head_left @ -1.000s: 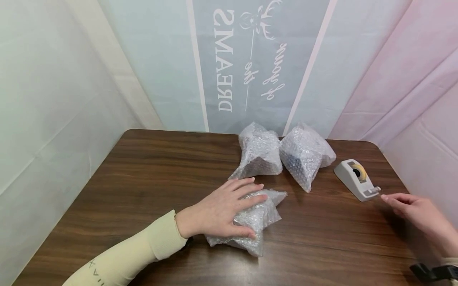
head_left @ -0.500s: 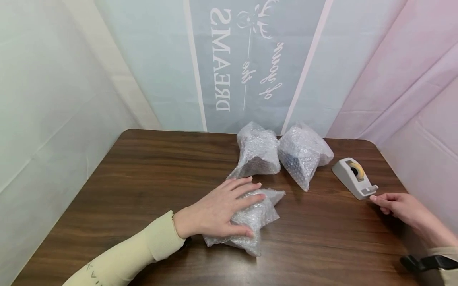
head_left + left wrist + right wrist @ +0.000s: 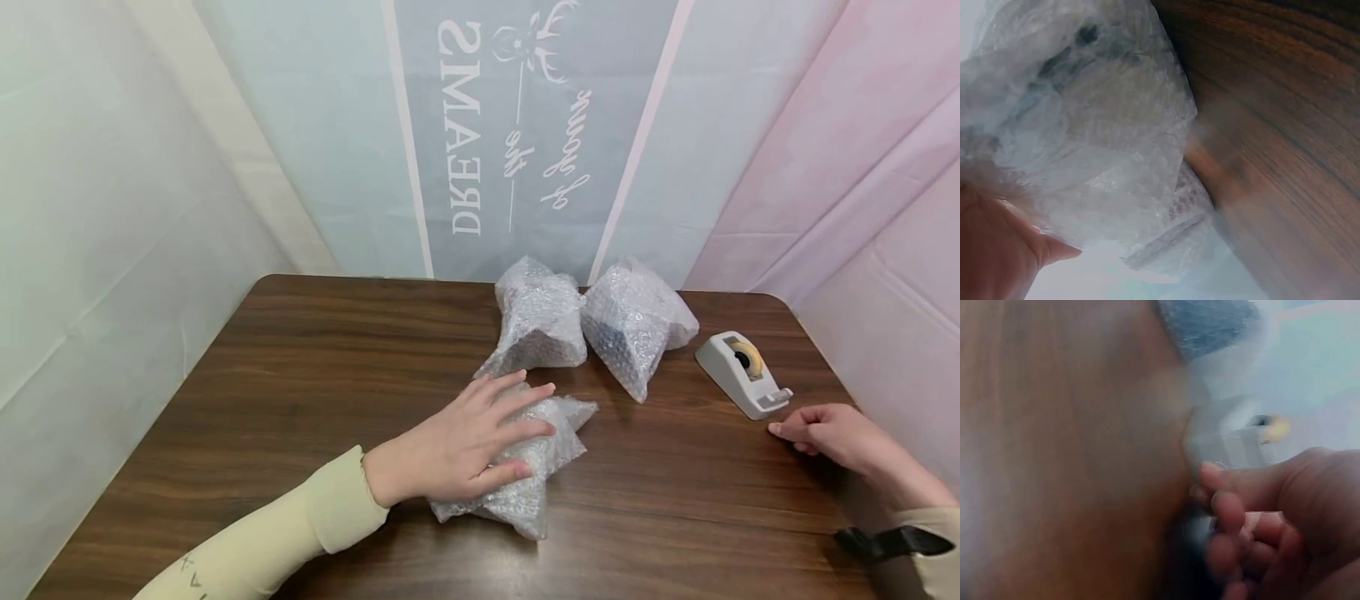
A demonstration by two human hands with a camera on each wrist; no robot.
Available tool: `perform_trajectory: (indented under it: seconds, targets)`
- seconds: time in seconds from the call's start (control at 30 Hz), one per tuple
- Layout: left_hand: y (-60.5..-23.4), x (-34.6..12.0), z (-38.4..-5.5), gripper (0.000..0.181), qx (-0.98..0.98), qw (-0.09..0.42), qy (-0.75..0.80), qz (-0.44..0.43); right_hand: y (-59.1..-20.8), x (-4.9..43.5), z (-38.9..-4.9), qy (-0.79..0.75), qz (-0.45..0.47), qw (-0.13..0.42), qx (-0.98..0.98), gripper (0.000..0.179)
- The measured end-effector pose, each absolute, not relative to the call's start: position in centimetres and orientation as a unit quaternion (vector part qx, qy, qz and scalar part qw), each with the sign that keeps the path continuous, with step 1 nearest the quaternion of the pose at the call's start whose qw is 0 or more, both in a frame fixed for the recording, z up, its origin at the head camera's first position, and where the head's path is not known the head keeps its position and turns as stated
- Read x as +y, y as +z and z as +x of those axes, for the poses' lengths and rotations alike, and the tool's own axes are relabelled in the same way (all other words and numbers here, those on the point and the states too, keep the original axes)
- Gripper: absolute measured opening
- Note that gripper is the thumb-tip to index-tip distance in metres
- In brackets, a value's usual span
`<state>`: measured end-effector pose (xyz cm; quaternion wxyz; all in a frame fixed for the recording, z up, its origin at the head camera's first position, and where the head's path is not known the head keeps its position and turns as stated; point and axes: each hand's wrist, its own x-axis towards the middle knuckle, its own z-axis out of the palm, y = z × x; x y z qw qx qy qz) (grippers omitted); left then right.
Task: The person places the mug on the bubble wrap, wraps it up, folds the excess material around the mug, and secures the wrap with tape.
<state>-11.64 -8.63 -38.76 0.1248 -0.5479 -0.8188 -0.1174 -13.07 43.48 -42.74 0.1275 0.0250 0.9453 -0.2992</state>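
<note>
My left hand (image 3: pixel 457 446) rests with spread fingers on a bubble-wrapped bundle (image 3: pixel 528 508). In the left wrist view, the bubble wrap (image 3: pixel 1104 125) fills the left side, and a darker shape shows faintly through it. At the right, thumb and finger of my right hand (image 3: pixel 840 433) are pinched together just in front of a white tape dispenser (image 3: pixel 738 379) with a yellowish roll. They seem to pinch a strip of clear tape, which is too faint to make out well. The right wrist view is blurred, with the dispenser (image 3: pixel 1225 440) beyond the fingertips.
Two more bubble-wrapped bundles stand at the back of the brown wooden table (image 3: pixel 300 375): one on the left (image 3: pixel 543 312), one on the right (image 3: pixel 637 317). Light cloth hangings (image 3: pixel 315 125) enclose the table behind and at both sides.
My right hand has shifted left and slightly toward me, from the right side of the dispenser to in front of it. My left hand has stayed on its bundle, its fingers shifting slightly.
</note>
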Motion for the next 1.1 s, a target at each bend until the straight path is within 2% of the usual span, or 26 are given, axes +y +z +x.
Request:
perform_trajectory:
  seconds: [0.13,0.3,0.47,0.63,0.83,1.1]
  targets:
    - [-38.7,-8.5,-11.5,0.049,-0.819,0.125,-0.094,-0.552,-42.8,42.9,-12.4,-0.270,0.010,0.128,0.954,0.032]
    - [-38.5,-8.3,-11.5,0.049,-0.813,0.124,-0.067,-0.565,-42.5,41.3,-11.1,-0.333,-0.052,0.137,0.932,0.022]
    - [-38.3,-8.4,-11.5,0.050,-0.816,0.109,-0.061,-0.564,-41.7,35.8,-9.7,-0.438,-0.186,0.115,0.872,0.007]
    - [-38.4,-8.4,-11.6,0.051,-0.817,0.105,-0.067,-0.563,-39.7,29.0,-8.4,-0.486,-0.284,0.096,0.821,0.016]
    - [-38.4,-8.5,-11.5,0.052,-0.817,0.107,-0.076,-0.561,-38.2,22.9,-7.6,-0.527,-0.284,0.100,0.794,0.020]
    - [-38.3,-8.4,-11.6,0.052,-0.816,0.110,-0.067,-0.563,-38.0,18.8,-7.5,-0.553,-0.259,0.135,0.781,0.017]
